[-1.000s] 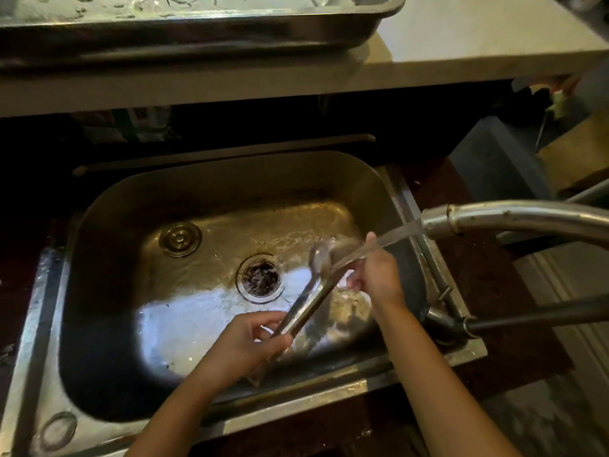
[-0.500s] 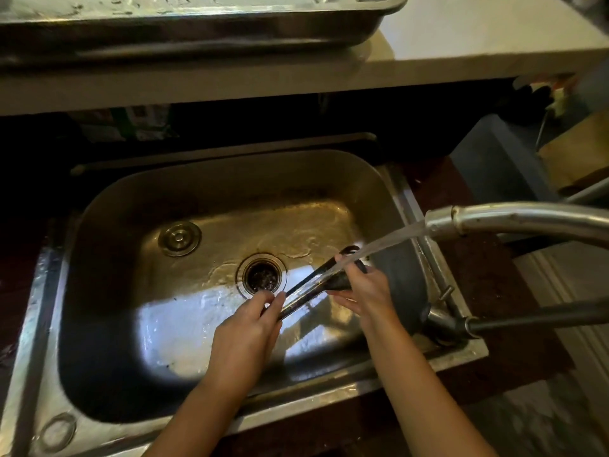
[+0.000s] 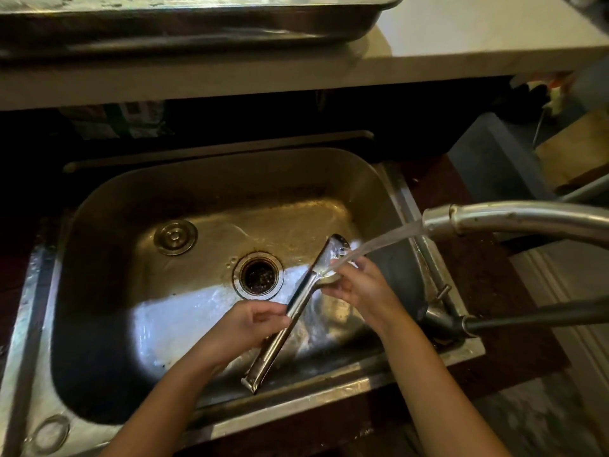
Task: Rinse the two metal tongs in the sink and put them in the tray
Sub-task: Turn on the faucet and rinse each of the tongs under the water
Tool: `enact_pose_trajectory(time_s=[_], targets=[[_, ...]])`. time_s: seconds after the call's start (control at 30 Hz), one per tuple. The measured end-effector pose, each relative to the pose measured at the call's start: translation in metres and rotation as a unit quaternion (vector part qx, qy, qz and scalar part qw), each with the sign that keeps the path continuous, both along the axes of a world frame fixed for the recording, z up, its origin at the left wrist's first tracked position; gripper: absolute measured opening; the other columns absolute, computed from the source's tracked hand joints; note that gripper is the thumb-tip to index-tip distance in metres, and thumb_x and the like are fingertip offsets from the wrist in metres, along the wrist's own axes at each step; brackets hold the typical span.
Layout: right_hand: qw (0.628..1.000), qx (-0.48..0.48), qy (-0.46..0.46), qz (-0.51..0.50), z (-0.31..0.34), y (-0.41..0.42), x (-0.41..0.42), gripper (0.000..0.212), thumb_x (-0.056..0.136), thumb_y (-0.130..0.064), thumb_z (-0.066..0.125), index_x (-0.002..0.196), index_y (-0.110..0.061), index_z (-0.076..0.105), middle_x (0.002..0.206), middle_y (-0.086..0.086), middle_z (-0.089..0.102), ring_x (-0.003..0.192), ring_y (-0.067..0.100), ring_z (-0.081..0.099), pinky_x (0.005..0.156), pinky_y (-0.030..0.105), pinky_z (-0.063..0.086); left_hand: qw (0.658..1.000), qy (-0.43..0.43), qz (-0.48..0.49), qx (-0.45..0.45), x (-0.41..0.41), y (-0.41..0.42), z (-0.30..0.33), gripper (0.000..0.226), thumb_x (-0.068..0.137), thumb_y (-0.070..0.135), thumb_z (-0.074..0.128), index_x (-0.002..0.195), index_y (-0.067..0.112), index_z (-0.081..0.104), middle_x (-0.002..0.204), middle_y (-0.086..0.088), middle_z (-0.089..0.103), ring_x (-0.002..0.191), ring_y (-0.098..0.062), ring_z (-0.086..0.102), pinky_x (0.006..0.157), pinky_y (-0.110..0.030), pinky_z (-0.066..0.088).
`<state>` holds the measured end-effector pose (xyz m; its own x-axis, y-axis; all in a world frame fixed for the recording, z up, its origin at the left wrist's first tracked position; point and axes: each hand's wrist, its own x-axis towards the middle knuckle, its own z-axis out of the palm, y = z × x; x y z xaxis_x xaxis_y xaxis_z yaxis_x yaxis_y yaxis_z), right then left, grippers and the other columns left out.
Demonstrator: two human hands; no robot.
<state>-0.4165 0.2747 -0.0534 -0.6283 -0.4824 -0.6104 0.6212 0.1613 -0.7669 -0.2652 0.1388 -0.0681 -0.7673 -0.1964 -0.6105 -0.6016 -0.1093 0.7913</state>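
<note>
One pair of metal tongs (image 3: 298, 303) slants across the steel sink (image 3: 99, 225), hinge end near the front rim, scoop end up under the running water. My left hand (image 3: 245, 324) grips its middle. My right hand (image 3: 361, 285) holds the lower scoop tip just under the stream. The faucet spout (image 3: 494, 217) reaches in from the right and pours onto the tips. The metal tray (image 3: 197, 24) stands on the counter behind the sink. A second pair of tongs is not visible.
The drain (image 3: 258, 275) lies in the sink's middle, with a round plug (image 3: 175, 237) to its left. A black faucet lever (image 3: 534, 316) sticks out at right. The pale counter (image 3: 478, 31) runs along the back above a dark gap.
The tongs have turned and risen, so the scoop end now points up into the stream. My left hand slid toward the handle's middle. My right hand moved up under the tip.
</note>
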Motion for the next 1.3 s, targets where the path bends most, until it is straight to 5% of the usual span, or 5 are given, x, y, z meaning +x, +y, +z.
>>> enact_pose_trajectory(time_s=[0.23,0.43,0.67,1.0,1.3], targets=[[0.946,0.239,0.196,0.092,-0.010,-0.005,0.003,0.097,0.057,-0.045,0.083,0.135,-0.017,0.033,0.139,0.007,0.043,0.124,0.025,0.046,0.098,0.037,0.046,0.999,0.015,0.031,0.013,0.000,0.006,0.000,0.012,0.082,0.013,0.065,0.088,0.017,0.074,0.070,0.003,0.075,0.063,-0.007,0.066,0.057,-0.013,0.050],[0.936,0.191,0.297,0.018,-0.006,-0.009,-0.010,0.019,0.080,-0.032,0.069,0.075,-0.023,0.054,0.077,-0.007,0.059,0.069,-0.007,0.060,0.062,0.011,0.050,0.996,0.023,0.082,0.009,-0.003,0.009,0.001,0.020,0.078,0.007,0.068,0.077,0.027,0.070,0.067,0.003,0.076,0.063,-0.010,0.068,0.059,-0.016,0.055],[0.966,0.115,0.218,0.071,0.006,-0.002,-0.020,0.030,0.089,-0.038,0.054,0.061,-0.033,0.059,0.061,-0.007,0.050,0.049,0.005,0.055,0.045,0.022,0.044,0.998,0.027,0.061,0.000,0.000,0.005,0.003,0.028,0.078,0.011,0.070,0.068,0.037,0.073,0.069,0.013,0.076,0.066,-0.003,0.069,0.059,-0.008,0.051],[0.998,0.006,0.002,-0.057,0.004,-0.006,-0.012,0.029,0.095,-0.038,0.043,0.076,-0.025,0.061,0.075,-0.002,0.068,0.076,0.014,0.060,0.070,0.031,0.048,0.998,0.019,0.046,0.050,0.006,0.002,0.000,0.017,0.082,0.008,0.064,0.093,0.017,0.073,0.073,0.002,0.077,0.068,-0.008,0.069,0.061,-0.015,0.053],[0.994,0.047,0.095,-0.018,0.001,-0.006,0.005,0.014,0.089,-0.009,0.057,0.079,-0.017,0.054,0.063,0.003,0.060,0.061,0.015,0.060,0.066,0.033,0.056,0.997,0.015,0.067,0.020,0.006,0.003,-0.009,0.016,0.082,0.007,0.064,0.090,0.017,0.074,0.066,0.002,0.075,0.061,-0.007,0.066,0.053,-0.013,0.049]])
